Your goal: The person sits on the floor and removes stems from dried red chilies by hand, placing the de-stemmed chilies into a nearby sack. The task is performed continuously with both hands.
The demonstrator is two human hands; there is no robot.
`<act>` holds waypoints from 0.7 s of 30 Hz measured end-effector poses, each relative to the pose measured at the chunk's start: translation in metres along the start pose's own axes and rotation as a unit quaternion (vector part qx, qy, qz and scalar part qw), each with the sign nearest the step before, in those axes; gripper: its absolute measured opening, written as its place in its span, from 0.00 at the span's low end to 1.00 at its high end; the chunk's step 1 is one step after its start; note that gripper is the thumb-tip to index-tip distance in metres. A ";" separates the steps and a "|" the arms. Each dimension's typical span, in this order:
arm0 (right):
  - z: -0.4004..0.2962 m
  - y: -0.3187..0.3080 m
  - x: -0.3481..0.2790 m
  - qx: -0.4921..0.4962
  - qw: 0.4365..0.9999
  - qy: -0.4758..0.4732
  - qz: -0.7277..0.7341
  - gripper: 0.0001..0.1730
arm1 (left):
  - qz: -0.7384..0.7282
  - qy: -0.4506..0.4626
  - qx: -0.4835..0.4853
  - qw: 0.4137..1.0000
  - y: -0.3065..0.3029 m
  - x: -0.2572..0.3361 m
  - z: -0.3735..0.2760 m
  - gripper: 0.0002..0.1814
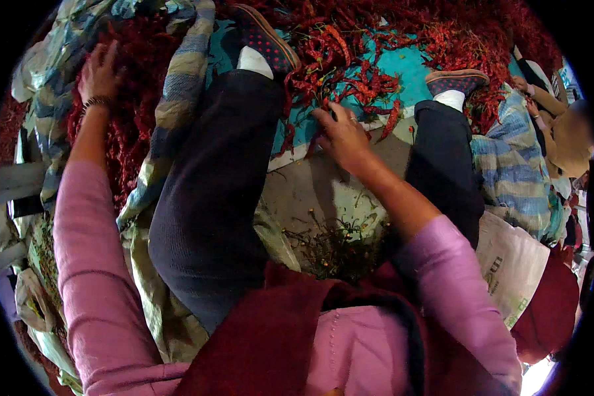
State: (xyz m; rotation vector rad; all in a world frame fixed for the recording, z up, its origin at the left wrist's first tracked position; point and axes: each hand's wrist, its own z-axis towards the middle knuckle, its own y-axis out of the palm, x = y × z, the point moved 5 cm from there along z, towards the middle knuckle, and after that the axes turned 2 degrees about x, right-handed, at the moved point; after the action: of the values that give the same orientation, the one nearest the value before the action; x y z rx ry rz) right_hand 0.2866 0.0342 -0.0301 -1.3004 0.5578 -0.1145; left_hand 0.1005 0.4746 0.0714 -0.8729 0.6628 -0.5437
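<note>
My left hand [99, 74], a dark beaded bracelet on its wrist, is stretched over dried red chillies [133, 89] in a sack with a striped blue and beige edge [178, 79]. It is blurred, and I cannot tell whether it holds any. Between my feet, my right hand [344, 136] has bent, parted fingers at the near edge of a heap of red chillies with stems [326, 69]. A ring shows on one finger; whether something thin is between the fingertips is unclear. The chillies lie on a turquoise sheet [411, 74].
Plucked stems [346, 252] are piled on the floor between my legs. My legs and dotted shoes [265, 42] flank the chillies. A second striped sack [510, 153] and a printed white sack [512, 262] lie at right. Another person [569, 133] sits at the far right.
</note>
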 end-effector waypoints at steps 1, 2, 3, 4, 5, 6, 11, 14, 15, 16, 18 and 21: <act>-0.001 0.002 0.001 -0.019 1.000 -0.015 0.013 0.28 | 0.023 -0.042 0.002 0.999 0.001 -0.004 0.011 0.32; -0.008 0.006 -0.001 -0.045 0.999 -0.023 -0.012 0.28 | 0.047 -0.068 0.012 0.997 0.016 -0.005 0.013 0.31; -0.016 0.006 -0.001 -0.054 0.998 -0.030 0.001 0.27 | 0.069 -0.092 0.024 0.993 0.030 -0.003 0.014 0.30; -0.031 0.003 0.001 -0.067 0.997 -0.032 0.013 0.27 | 0.087 -0.083 -0.016 0.993 0.039 0.014 0.011 0.30; -0.044 0.001 0.002 -0.079 0.996 -0.034 0.025 0.27 | 0.106 -0.073 -0.056 0.990 0.047 0.034 0.007 0.30; -0.058 -0.005 0.003 -0.080 0.996 -0.026 0.037 0.26 | 0.128 -0.062 -0.094 0.985 0.049 0.046 0.003 0.30; -0.102 -0.016 0.021 -0.041 0.966 0.134 0.216 0.20 | -0.046 0.180 -0.219 0.958 0.053 -0.015 0.022 0.25; -0.126 -0.035 0.025 0.009 0.925 0.255 0.283 0.14 | -0.444 0.059 -0.245 0.860 0.006 -0.007 0.018 0.19; -0.135 -0.039 0.029 0.024 0.904 0.286 0.318 0.14 | -0.591 -0.061 -0.243 0.767 -0.018 -0.001 0.015 0.17; -0.137 -0.044 0.026 0.092 0.908 0.239 0.331 0.13 | -0.463 0.041 -0.150 0.873 -0.048 0.009 0.014 0.16; -0.158 -0.042 0.026 0.094 0.764 0.361 0.527 0.13 | -0.441 -0.015 -0.123 0.889 -0.105 0.050 -0.009 0.14; -0.179 -0.039 0.007 0.039 0.559 0.428 0.709 0.14 | -0.474 0.204 -0.003 0.857 -0.213 0.152 -0.076 0.10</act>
State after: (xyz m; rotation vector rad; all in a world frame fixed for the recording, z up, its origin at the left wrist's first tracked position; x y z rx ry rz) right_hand 0.2205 -0.1363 -0.0242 -0.2561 2.2751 0.6222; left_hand 0.1139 0.2190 0.1668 -1.0774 0.5772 -1.6561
